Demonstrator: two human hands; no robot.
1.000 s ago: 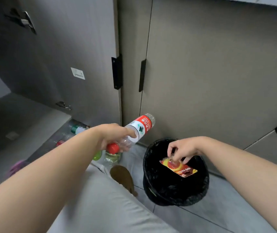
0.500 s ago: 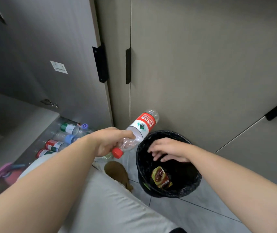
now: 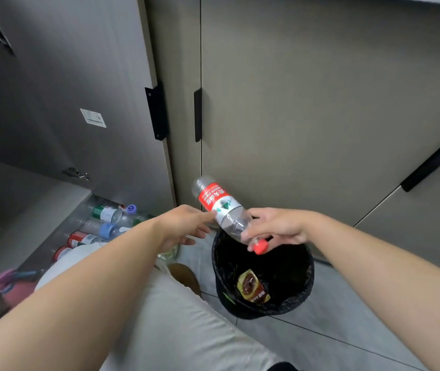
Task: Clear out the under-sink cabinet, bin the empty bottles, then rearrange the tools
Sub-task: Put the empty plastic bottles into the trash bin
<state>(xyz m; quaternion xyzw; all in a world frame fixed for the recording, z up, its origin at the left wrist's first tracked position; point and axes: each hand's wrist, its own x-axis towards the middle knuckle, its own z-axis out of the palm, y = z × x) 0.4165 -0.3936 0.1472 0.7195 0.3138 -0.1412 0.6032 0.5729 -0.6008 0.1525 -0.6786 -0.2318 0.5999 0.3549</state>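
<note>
Bottles [image 3: 81,239] partly behind trouser leg [image 3: 186,330]

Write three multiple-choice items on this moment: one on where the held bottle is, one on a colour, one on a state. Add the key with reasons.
1. Where is the bottle?
A) in the cabinet
B) flat on the floor
C) over the bin

2. Its cap is:
A) red
B) blue
C) green

3. The bottle is:
A) uncapped
B) capped, cap end lowest
C) capped, standing upright

Key:
1 C: the right hand holds it above the bin's opening.
2 A: the cap shows red.
3 B: the cap is on and points down toward the bin.
</note>
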